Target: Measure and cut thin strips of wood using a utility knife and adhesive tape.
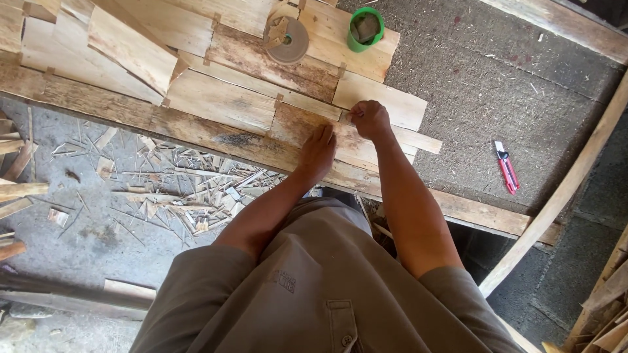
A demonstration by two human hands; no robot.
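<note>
Head view: left hand (pixel 318 151) lies flat, fingers spread, on the veneer (pixel 307 124) – holding nothing. At its 2 o'clock the right hand (pixel 370 119) pinches a small tape piece (pixel 345 117) on the veneer seam. Cutter (pixel 506 167) lies well apart at 3 o'clock – tape roll (pixel 288 40) at 12

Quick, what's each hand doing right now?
Left hand: open, flat on the veneer sheet.
Right hand: closed, pinching a small tape piece at the seam.
</note>
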